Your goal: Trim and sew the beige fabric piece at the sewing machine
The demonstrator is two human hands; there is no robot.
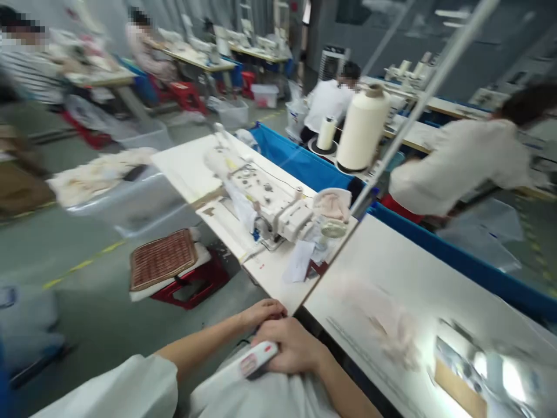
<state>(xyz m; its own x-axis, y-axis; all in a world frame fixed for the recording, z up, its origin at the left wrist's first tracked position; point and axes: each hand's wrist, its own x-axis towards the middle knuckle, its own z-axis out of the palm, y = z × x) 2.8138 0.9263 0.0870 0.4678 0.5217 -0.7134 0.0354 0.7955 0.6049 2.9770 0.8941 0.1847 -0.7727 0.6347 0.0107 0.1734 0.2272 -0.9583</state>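
My left hand [264, 312] is at the table's near edge, its fingers curled and pressed together. Close beside it, my right hand [292, 343] is also closed, with its fingers bent inward. What either hand holds, if anything, is hidden. A white bar-shaped device [237, 370] with a red mark near its end lies across my front and overlaps the right hand; I cannot tell whether that hand grips it. Beyond the hands stands a white sewing machine [261, 191] on its table [187, 168]. A piece of white paper or cloth [299, 261] lies near the machine's head.
A red stool [191, 290] with a woven cushion [163, 259] stands left. Behind it, a clear bin [139, 203] holds pale fabric [100, 177]. Large thread cones [363, 130] rise beyond the machine. Blurred pale fabric [400, 337] lies on the right table [374, 249]. Several people sit working around.
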